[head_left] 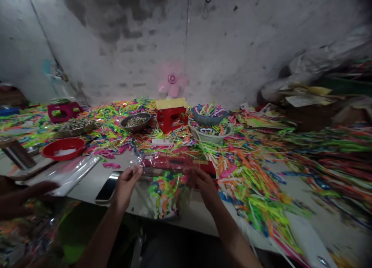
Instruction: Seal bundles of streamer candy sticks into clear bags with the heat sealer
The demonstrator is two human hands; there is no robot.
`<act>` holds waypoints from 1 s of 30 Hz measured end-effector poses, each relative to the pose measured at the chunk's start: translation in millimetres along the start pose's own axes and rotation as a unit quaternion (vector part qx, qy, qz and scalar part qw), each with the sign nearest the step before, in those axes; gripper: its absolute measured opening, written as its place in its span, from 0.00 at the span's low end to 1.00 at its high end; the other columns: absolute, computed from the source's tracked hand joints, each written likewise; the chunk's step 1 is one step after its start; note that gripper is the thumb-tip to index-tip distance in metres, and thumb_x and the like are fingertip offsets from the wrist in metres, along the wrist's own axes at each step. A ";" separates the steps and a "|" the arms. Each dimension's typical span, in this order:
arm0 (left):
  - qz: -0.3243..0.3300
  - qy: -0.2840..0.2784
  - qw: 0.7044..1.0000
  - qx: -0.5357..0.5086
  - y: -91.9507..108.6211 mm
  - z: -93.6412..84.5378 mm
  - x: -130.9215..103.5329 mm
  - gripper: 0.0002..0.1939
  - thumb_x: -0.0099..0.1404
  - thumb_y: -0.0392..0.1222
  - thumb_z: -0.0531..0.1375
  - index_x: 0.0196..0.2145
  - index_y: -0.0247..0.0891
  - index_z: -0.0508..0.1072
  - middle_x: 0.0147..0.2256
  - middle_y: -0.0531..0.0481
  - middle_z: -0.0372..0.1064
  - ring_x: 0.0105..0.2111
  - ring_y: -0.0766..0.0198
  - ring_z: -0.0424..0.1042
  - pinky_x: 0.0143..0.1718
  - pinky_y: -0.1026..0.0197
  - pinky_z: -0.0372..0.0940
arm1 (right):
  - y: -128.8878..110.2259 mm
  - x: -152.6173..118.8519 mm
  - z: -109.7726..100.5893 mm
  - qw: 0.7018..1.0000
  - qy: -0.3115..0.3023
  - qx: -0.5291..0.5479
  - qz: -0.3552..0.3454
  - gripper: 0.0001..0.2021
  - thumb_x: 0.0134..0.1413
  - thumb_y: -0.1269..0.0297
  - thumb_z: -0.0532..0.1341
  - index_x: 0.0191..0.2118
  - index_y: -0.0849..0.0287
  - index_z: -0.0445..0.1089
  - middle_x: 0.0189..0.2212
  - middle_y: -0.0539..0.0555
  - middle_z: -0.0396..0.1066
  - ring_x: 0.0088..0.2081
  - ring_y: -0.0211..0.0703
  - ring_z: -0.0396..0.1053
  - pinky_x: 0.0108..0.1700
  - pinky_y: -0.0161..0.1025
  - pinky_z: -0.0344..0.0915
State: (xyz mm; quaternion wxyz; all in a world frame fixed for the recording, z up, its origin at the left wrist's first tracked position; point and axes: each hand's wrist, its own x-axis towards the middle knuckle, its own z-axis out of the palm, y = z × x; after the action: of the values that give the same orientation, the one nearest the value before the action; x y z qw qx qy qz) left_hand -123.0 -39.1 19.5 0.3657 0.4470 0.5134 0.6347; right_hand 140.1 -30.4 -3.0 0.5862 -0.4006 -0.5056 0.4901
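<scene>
Bag (166, 194) between hands, phone (108, 187) near edge

Both hands (128, 182) raised, fingers pinched, forearms angled inward.

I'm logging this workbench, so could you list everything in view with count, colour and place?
Plastic bag: one, clear, coloured pieces inside, between the hands
Strips: uncountable, multicoloured, across the table
Table: one, whitish, beneath
Red device: one, behind the bag
Phone: one, dark screen, by left hand
Plastic sheets: stack, clear, left
Red bowl: one, left
Metal bowls: two, grey, back left
Stools: one red, centre; one magenta, left
Fan: one, pink, at wall
Blue-grey bowl: one, over pale basin
Wall: grey, behind
Co-worker's hand: one, far left
Left hand, right hand: holding bag
</scene>
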 end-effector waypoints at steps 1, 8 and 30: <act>-0.007 -0.007 1.000 -0.013 -2.6 4.1 -1.5 0.24 0.47 0.59 0.69 0.34 0.37 0.78 0.36 0.48 0.76 0.40 0.57 0.72 0.45 0.62 0.65 | -1.7 -5.5 -7.7 1.000 0.010 0.006 -0.001 0.22 0.49 0.42 0.63 0.39 0.56 0.76 0.38 0.57 0.77 0.38 0.49 0.72 0.38 0.43 0.68; -0.032 -0.202 0.979 -0.018 0.4 23.1 6.7 0.29 0.53 0.57 0.67 0.48 0.37 0.75 0.52 0.40 0.72 0.53 0.49 0.68 0.51 0.56 0.66 | -1.7 -2.0 -16.0 0.996 0.031 -0.088 -0.003 0.23 0.44 0.43 0.67 0.39 0.57 0.74 0.34 0.52 0.74 0.34 0.44 0.69 0.36 0.38 0.66; -0.299 -0.114 0.944 -0.082 14.1 9.5 -42.6 0.22 0.52 0.55 0.67 0.38 0.36 0.75 0.36 0.43 0.79 0.31 0.51 0.78 0.34 0.54 0.73 | -16.5 -82.3 -38.9 0.987 0.116 -0.045 0.100 0.24 0.45 0.38 0.64 0.30 0.57 0.74 0.21 0.54 0.74 0.24 0.47 0.73 0.30 0.41 0.69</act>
State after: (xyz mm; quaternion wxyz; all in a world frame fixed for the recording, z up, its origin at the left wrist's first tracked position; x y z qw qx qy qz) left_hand -99.9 -78.2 25.8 0.6304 0.3109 0.5241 0.4809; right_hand 180.5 -113.3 -10.1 0.5704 -0.5296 -0.4129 0.4729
